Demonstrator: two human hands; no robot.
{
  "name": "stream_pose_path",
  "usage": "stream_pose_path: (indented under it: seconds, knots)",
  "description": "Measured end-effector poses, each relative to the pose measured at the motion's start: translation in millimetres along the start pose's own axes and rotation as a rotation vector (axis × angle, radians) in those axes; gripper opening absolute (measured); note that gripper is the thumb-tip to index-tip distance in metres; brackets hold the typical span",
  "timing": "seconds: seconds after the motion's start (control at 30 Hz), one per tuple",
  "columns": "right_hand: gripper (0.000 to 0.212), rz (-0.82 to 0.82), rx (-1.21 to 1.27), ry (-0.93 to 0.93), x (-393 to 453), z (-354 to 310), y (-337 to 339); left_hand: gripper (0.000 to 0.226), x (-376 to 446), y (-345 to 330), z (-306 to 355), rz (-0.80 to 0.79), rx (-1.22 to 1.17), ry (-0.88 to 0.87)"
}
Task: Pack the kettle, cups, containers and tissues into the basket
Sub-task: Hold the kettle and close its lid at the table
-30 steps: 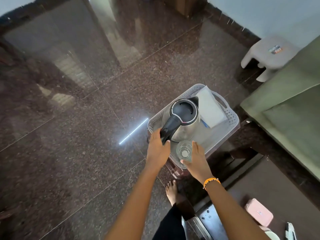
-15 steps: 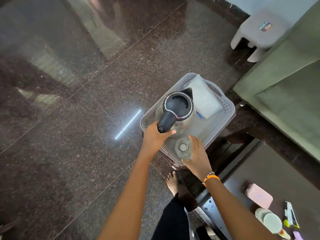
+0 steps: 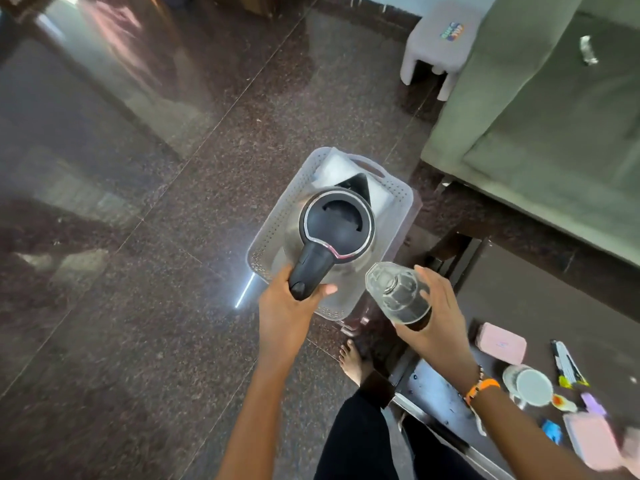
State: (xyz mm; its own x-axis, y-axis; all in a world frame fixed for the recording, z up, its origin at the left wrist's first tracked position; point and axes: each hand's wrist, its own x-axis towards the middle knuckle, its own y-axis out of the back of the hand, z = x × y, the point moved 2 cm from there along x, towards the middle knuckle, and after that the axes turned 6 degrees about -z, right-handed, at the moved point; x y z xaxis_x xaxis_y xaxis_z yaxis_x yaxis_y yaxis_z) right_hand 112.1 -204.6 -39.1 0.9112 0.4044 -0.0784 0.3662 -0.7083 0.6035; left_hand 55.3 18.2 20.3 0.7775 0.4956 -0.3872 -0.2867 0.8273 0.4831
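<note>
Above the white perforated plastic basket (image 3: 394, 220) on the floor, left hand (image 3: 287, 306) fingers grip the steel black-lidded kettle (image 3: 337, 226) handle; right hand (image 3: 436, 320) fingers hold a clear glass cup (image 3: 398, 292) beside it.

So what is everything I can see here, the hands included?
Steel kettle with black lid and handle: one, silver and black, over the basket, held by its handle.
Perforated plastic basket: one, pale grey, on the floor.
White tissue pack: one, inside the basket's far end.
Clear glass cup: one, transparent, held beside the basket.
Pink containers: two, on the dark table at right.
White mug: one, on that table.
Plastic stool: one, pale grey, by the wall.
Green sofa: one, at right.
Left hand: grips the kettle handle.
Right hand: holds the glass cup.
</note>
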Motion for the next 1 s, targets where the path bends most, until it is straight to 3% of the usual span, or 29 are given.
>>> stream_pose_path:
  seconds: [0.2,0.43,0.53,0.7,1.0]
  knots:
    - [0.080,0.111,-0.050,-0.084,-32.8,46.2,63.7,0.052,-58.7,-45.0,23.2,-0.047,-0.009,-0.007]
    - [0.073,0.171,-0.113,-0.226,-51.3,131.9,116.6,0.037,-93.4,-126.2,29.3,-0.182,0.077,0.032]
    - [0.070,0.147,-0.100,-0.296,-46.3,163.0,123.7,0.041,-98.3,-154.9,28.4,-0.216,0.141,0.067]
    - [0.080,0.048,-0.078,-0.415,-35.8,210.1,119.3,0.039,-100.3,-191.6,21.1,-0.207,0.269,0.111]
    - [0.088,-0.081,-0.109,-0.529,-36.0,258.9,95.3,0.034,-97.2,-214.9,15.7,-0.249,0.388,0.127]
